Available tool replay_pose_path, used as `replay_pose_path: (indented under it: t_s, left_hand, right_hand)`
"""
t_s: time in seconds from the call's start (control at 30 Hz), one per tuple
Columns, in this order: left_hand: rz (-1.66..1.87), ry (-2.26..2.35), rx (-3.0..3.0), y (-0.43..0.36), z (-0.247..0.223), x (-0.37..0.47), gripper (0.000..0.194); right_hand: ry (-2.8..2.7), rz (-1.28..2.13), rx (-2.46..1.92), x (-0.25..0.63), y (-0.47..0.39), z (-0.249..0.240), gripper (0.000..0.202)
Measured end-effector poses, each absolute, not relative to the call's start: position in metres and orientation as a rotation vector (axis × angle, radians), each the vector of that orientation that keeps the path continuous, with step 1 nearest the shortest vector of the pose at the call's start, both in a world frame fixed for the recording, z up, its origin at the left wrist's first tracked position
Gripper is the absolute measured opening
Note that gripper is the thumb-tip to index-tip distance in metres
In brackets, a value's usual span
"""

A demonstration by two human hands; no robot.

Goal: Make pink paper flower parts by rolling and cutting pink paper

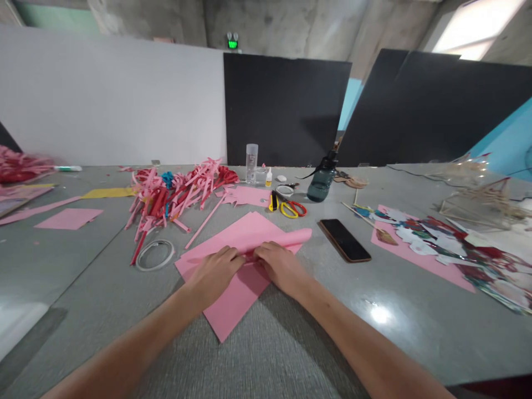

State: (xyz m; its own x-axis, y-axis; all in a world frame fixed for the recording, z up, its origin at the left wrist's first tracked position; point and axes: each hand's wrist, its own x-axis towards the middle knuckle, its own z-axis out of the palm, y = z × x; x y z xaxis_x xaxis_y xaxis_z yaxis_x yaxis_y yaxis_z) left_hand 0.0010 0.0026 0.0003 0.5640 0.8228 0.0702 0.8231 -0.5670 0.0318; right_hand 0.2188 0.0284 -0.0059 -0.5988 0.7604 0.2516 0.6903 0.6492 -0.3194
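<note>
In the head view a pink paper sheet (pixel 228 313) lies cornerwise on the table in front of me, with more pink paper beneath it. Part of it is curled into a loose tube (pixel 296 237) that slants up toward the right. My left hand (pixel 218 270) is closed on the left part of the roll, fingers bent over it. Close beside it, my right hand (pixel 285 267) also has its fingers curled on the roll. Both thumbs and the paper under the fingers are mostly hidden.
Right of the paper lies a phone (pixel 346 240). Beyond are scissors (pixel 291 206), a dark bottle (pixel 322 180), a clear cylinder (pixel 251 163) and a small glue bottle (pixel 269 178). A white tape ring (pixel 155 255) and a heap of pink and red strips (pixel 174 194) sit left; colourful cutouts (pixel 440 238) lie right.
</note>
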Motion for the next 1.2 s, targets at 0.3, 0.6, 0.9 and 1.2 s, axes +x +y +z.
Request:
replay_pose_path:
  t_s: [0.3, 0.6, 0.9, 1.2]
  left_hand:
    - [-0.138, -1.46, -2.786, 0.0046, 0.0002, 0.001, 0.028]
    - [-0.145, -1.427, -2.764, 0.0042, -0.0007, 0.0004, 0.025]
    - [-0.112, -1.472, -2.74, 0.004, 0.001, 0.0021, 0.029]
    - [-0.145, -1.461, -2.715, 0.0053, -0.0025, 0.0023, 0.029]
  right_hand:
    - [-2.534, 0.24, -1.162, 0.219, 0.0296, -0.0088, 0.026]
    - [-2.531, 0.231, -1.198, 0.216, 0.026, -0.004, 0.027]
    - [-2.536, 0.187, -1.215, 0.2168, 0.0296, -0.0094, 0.026]
    - [-2.496, 0.189, -1.211, 0.2159, 0.0309, -0.0079, 0.027]
